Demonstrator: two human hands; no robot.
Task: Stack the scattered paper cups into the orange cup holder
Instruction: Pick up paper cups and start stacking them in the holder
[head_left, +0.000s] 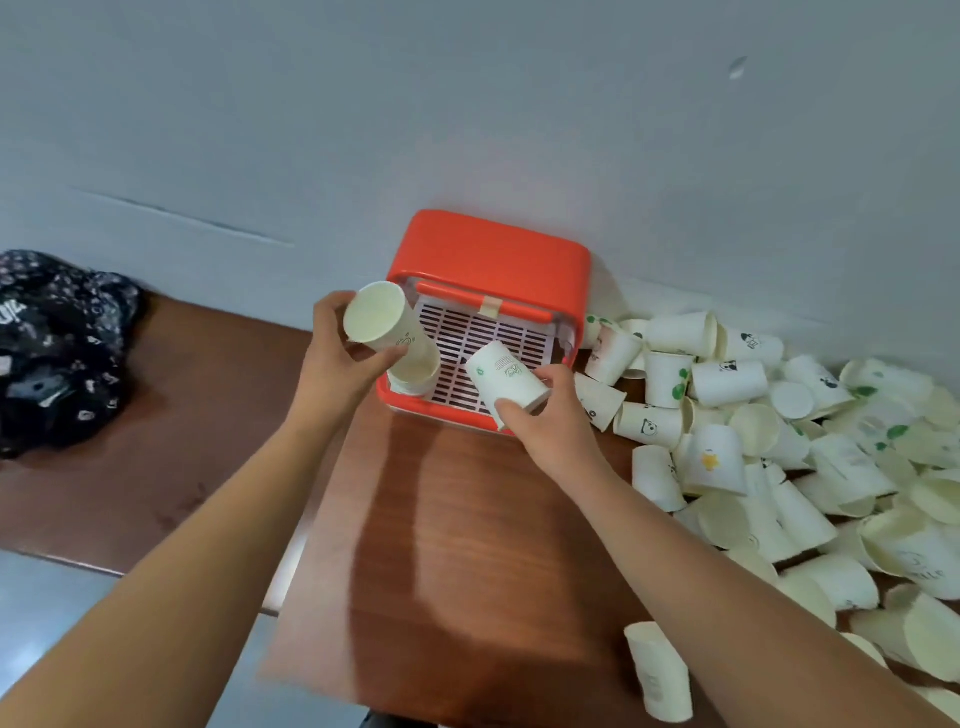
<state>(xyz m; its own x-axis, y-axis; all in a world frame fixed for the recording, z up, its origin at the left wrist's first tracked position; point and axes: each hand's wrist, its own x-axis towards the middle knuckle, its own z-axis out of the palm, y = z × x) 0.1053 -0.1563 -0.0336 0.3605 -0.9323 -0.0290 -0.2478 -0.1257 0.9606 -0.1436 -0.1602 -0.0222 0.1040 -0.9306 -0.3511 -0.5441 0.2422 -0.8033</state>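
A heap of paper cups (769, 447) sprawls at three o'clock of the orange cup holder (488, 260), with a dark patterned cloth (57, 348) at nine. The wooden worktop (467, 545) meets a grey wall (467, 104). The left hand (337, 358) grips a tilted cup stack (387, 332), mouth up-left; the right hand (545, 415) clasps a single cup (506, 376), base up-left, over the holder's slatted tray (488, 343).
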